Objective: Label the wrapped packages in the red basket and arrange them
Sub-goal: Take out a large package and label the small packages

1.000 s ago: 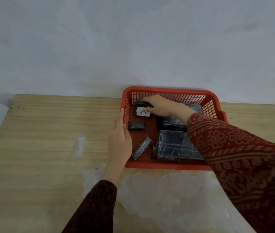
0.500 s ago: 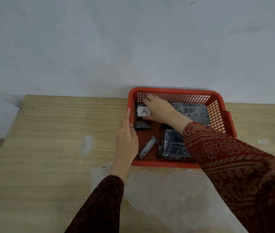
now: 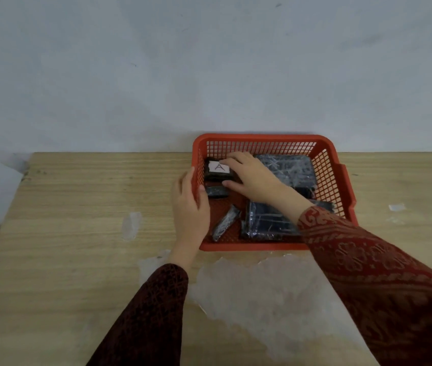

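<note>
Our right hand [image 3: 254,178] has set the package [image 3: 218,170] labelled A in the basket's [image 3: 262,140] upper-left corner, fingers clamped on it; our left hand [image 3: 189,207], fingers apart, steadies the rim. One labelled, others wait.

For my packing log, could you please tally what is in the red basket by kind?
Labelled wrapped package, marked A: 1
Unlabelled wrapped packages showing: at least 5
Total: at least 6; the right hand and its sleeve hide some of the basket.
</note>
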The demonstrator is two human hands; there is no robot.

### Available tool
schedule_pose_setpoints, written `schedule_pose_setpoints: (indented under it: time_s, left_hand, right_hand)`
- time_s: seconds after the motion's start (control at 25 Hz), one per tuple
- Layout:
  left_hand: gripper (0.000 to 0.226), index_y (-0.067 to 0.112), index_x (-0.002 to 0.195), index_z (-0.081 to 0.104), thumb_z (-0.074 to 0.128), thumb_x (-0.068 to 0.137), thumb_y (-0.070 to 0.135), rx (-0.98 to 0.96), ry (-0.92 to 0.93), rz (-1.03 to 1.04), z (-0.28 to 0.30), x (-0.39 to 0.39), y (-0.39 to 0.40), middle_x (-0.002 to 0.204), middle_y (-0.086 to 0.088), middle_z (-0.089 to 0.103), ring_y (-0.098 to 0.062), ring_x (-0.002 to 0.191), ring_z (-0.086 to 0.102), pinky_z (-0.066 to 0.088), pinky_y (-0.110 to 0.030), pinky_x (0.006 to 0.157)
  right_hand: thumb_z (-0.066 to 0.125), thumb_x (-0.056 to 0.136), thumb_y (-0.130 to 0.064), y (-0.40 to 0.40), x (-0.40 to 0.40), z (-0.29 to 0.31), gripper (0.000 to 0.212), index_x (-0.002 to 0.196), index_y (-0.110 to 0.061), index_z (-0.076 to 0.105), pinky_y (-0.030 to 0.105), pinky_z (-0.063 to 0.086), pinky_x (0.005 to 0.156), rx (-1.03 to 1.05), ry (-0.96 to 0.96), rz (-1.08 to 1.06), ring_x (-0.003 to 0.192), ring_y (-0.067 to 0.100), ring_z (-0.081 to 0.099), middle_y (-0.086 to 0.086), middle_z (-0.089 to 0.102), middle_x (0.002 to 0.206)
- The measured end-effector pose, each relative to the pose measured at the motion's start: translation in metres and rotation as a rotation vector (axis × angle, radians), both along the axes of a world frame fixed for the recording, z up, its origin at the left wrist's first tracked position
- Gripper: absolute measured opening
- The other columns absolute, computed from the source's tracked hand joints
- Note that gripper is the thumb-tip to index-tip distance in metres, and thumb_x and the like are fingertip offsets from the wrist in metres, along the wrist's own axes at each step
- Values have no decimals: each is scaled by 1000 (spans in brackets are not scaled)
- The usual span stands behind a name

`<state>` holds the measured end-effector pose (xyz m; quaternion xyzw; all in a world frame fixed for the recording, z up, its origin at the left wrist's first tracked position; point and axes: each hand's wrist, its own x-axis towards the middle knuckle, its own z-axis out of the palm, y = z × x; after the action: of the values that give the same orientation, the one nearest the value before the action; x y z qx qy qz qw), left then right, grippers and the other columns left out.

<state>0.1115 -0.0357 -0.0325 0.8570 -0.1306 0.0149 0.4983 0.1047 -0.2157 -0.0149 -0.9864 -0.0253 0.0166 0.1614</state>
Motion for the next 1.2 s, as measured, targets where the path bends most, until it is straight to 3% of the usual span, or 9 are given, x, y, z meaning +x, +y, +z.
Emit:
schedule_pose_setpoints:
  time_s: [0.16, 0.32, 0.4, 0.52, 0.72, 0.8, 0.96, 1.2]
  left_hand:
    - [34, 10, 126, 55, 47, 94, 17, 131, -303, -52, 8, -22, 3, 128, -9, 55, -21, 121, 46, 32, -40, 105]
    - [29, 13, 120, 60, 51, 92, 17, 244, -335, -223, 2, -77, 8, 117, -4, 62, -18, 114, 52, 34, -44, 104]
    - [28, 12, 116, 62, 46, 93, 20, 330, -324, -263, -4, -100, 15, 112, -5, 64, -20, 111, 55, 33, -45, 105]
    - [38, 11, 107, 66, 34, 96, 26, 461, -266, -279, -7, -111, 18, 107, -7, 67, -26, 111, 56, 29, -47, 109]
    - [43, 10, 100, 68, 29, 96, 28, 498, -276, -269, -4, -113, 15, 99, -7, 68, -28, 102, 58, 30, -48, 106]
    - [41, 8, 100, 67, 30, 96, 26, 516, -281, -272, -4, -114, 16, 97, -8, 67, -30, 100, 57, 31, -50, 105]
    - [27, 11, 99, 67, 41, 99, 18, 505, -276, -301, -6, -110, 18, 96, -6, 65, -30, 99, 54, 29, -49, 104]
    - [31, 16, 110, 63, 35, 100, 24, 606, -209, -375, -8, -100, 20, 109, -5, 63, -27, 110, 48, 15, -44, 110]
  right_hand:
    - [65, 80, -51, -28, -91, 4, 79, 145, -24, 28, 51, 28, 113, 8, 48, -50, 140, 28, 25, 8, 29, 153]
    - [75, 71, -46, -57, -131, 0, 103, 150, -28, 12, 51, 26, 115, -186, 239, -27, 142, 28, 19, 7, 17, 156]
    - [76, 72, -40, -60, -127, 3, 101, 150, -25, 14, 48, 31, 113, -230, 235, 9, 138, 28, 24, 8, 23, 153]
    - [70, 77, -35, -54, -124, 19, 84, 147, -24, 25, 44, 37, 108, -136, 179, -1, 129, 26, 34, 8, 36, 142]
    - [63, 76, -48, -28, -161, 59, 78, 143, -25, 29, 39, 40, 103, -15, -127, -80, 124, 24, 39, 9, 38, 135]
    - [62, 75, -49, -13, -191, 62, 79, 142, -25, 29, 35, 41, 100, 21, -163, -66, 120, 25, 42, 10, 38, 133]
    - [64, 76, -43, 8, -262, 27, 78, 143, -20, 32, 41, 44, 100, 95, -73, -74, 121, 27, 42, 13, 39, 133]
    - [67, 78, -42, 19, -309, -32, 78, 144, -21, 30, 42, 38, 105, 34, 170, -113, 124, 30, 39, 12, 35, 138]
